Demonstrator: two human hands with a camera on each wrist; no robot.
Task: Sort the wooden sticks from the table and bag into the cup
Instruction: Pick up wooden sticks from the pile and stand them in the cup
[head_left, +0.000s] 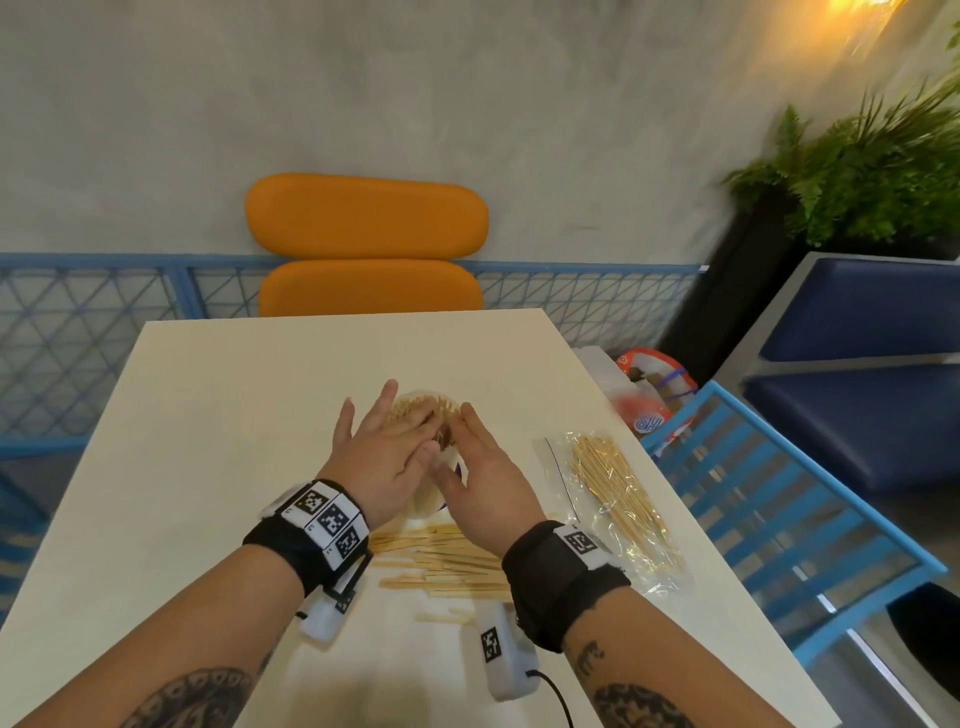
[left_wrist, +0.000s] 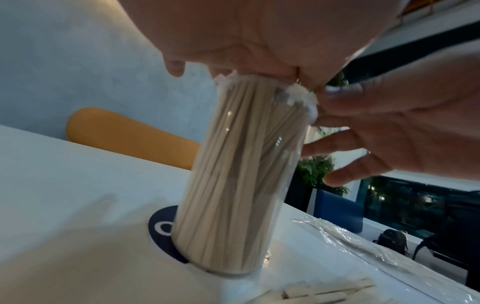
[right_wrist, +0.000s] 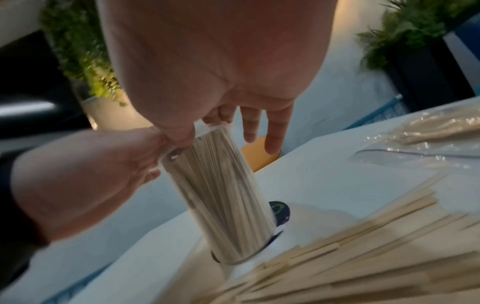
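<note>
OK, clear cup (left_wrist: 241, 176) stands upright on the table (head_left: 218, 415), packed with thin wooden sticks, on a dark round sticker (left_wrist: 161, 232). My left hand (head_left: 382, 457) lies flat over the stick tops, fingers straight. My right hand (head_left: 488, 467) is at the rim from the other side, fingers straight, gripping nothing. Loose flat sticks (head_left: 441, 558) lie nearer me; plastic bag (head_left: 613, 499) of skewers lies to the right, apart from the cup

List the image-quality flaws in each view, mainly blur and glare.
Head view: sharp on the table and both hands, but the plant is smeared and warm glare flares top right. Left wrist view: dim and bluish, highlights on the clear cup. Right wrist view: loose sticks blurred in the foreground, glare on the bag.
</note>
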